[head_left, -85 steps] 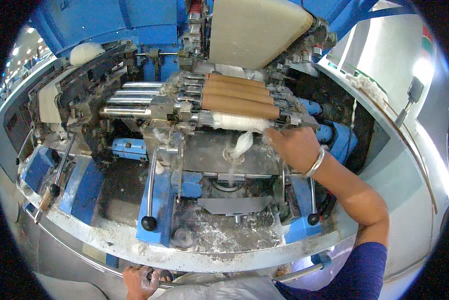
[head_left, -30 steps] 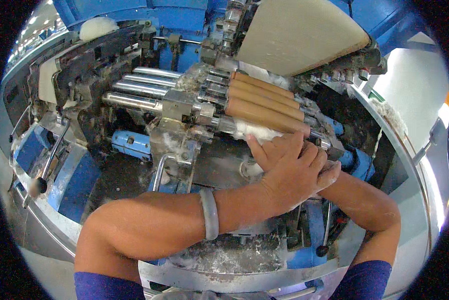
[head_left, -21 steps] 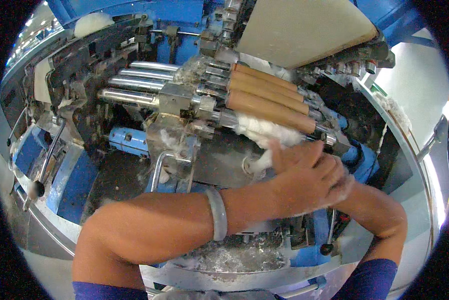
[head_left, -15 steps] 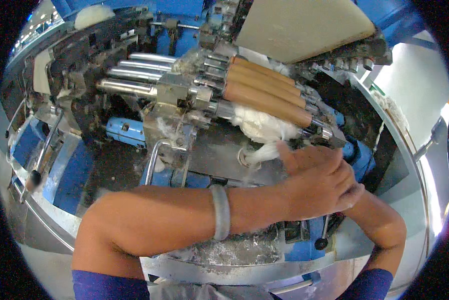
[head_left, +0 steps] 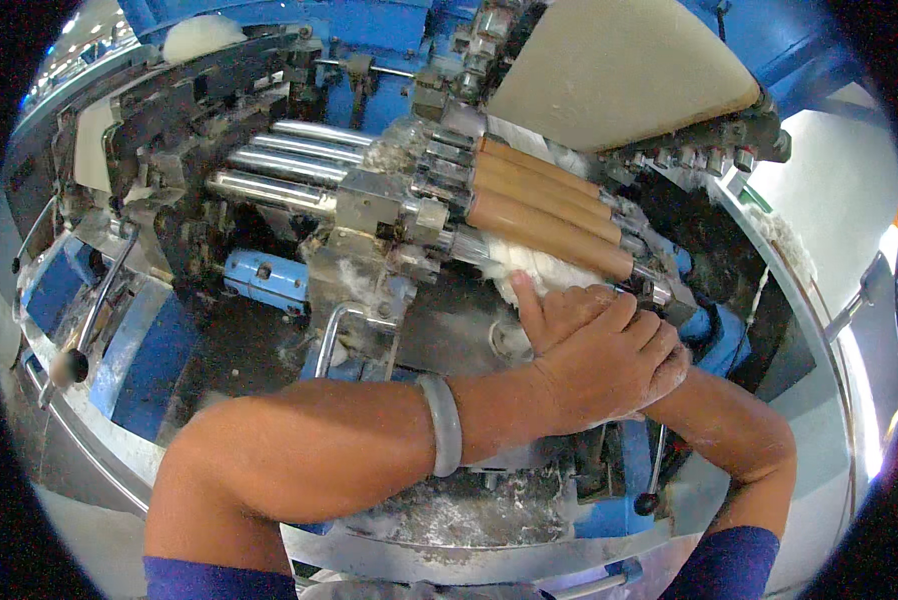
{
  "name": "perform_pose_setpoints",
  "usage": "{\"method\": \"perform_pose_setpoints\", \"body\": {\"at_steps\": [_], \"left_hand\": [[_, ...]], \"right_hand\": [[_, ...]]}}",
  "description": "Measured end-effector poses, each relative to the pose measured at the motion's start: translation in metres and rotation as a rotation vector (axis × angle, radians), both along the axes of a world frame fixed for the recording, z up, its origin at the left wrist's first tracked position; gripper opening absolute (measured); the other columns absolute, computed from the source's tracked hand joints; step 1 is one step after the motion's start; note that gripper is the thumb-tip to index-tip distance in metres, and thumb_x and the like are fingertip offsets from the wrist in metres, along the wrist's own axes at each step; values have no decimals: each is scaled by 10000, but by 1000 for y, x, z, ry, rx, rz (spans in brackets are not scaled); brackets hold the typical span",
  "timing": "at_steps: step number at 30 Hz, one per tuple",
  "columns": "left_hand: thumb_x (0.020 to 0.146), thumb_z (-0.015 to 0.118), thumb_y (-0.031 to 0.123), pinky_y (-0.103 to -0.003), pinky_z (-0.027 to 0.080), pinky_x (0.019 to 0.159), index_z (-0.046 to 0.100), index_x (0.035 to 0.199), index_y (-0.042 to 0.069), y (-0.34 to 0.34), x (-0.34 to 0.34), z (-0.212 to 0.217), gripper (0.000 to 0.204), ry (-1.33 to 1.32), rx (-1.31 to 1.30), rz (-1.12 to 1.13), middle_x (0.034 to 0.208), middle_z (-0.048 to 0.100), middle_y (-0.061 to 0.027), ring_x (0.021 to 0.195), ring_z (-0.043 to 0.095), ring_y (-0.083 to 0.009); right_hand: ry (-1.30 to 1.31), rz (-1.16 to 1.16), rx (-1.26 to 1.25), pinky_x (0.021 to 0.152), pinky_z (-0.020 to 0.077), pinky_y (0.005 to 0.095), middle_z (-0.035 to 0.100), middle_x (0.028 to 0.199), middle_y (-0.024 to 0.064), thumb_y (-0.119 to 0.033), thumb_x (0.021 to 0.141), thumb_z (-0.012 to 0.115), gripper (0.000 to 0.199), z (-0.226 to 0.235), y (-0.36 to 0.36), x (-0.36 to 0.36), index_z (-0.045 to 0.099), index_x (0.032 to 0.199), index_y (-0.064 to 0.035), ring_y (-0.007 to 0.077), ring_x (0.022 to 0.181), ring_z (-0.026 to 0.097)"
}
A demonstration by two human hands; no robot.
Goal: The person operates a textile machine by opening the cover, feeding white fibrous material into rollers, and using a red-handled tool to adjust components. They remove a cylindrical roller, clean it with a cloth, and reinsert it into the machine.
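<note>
My left forearm, with a grey bangle (head_left: 442, 425) round it, crosses from the left. My left hand (head_left: 609, 355) lies over my right hand, its fingers curled down round it. Of my right hand (head_left: 567, 308), only the thumb and some bent fingers show; its palm is hidden under the left. These fingers press against a bundle of white fibre (head_left: 547, 268) just below the nearest brown roller (head_left: 544, 232). A round metal fitting (head_left: 509, 340) lies beside the thumb, partly covered. The fibre within the grip cannot be seen.
Bright metal rods (head_left: 274, 192) run left of the rollers. A large beige panel (head_left: 624, 80) hangs over them. A bent metal handle (head_left: 334, 335) stands above my left forearm, and a black-knobbed lever (head_left: 72, 366) is at far left. Another lever (head_left: 651, 495) stands below my hands.
Both hands have moved left and slightly up against the white fibre. The strand of fibre that ran toward the metal fitting is now covered. The view has shifted slightly.
</note>
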State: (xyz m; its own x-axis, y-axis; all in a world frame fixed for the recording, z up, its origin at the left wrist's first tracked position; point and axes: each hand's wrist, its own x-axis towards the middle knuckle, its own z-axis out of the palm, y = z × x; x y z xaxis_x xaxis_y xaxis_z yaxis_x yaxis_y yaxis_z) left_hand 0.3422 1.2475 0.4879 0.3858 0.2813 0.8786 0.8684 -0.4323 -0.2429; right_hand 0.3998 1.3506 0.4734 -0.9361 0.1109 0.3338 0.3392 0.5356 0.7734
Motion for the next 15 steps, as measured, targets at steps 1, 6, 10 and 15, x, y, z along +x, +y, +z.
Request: {"method": "perform_pose_setpoints", "body": {"at_steps": [1,6,10,15], "left_hand": [[752,574,297,-421,382,793,574,1004,102,5,2,-4,318,16,-18,-71,921,570,-82,881,531,-231],[768,520,250,-408,380,753,580,977,68,12,12,-21,283,-66,-4,-133,871,559,-71,832,523,-233],[775,516,232,-427,384,773,587,1006,50,-16,46,0,303,-467,-370,151,868,567,-79,830,529,-247],[792,509,211,-447,387,816,603,999,53,-29,55,12,277,-260,-248,-2,886,586,-97,847,546,-264]], "right_hand": [[16,-18,-10,501,450,382,612,700,60,-343,870,524,367,-10,5,6,592,1100,-66,226,536,575],[141,-135,-92,480,449,377,614,691,54,-318,864,535,352,-34,3,26,593,1105,-69,220,520,577],[218,31,133,463,448,373,616,684,50,-298,860,544,341,0,-61,36,594,1109,-71,216,508,578],[-225,-77,-154,481,444,309,544,630,23,-168,826,565,331,45,-95,40,580,1143,-74,168,555,580]]}}
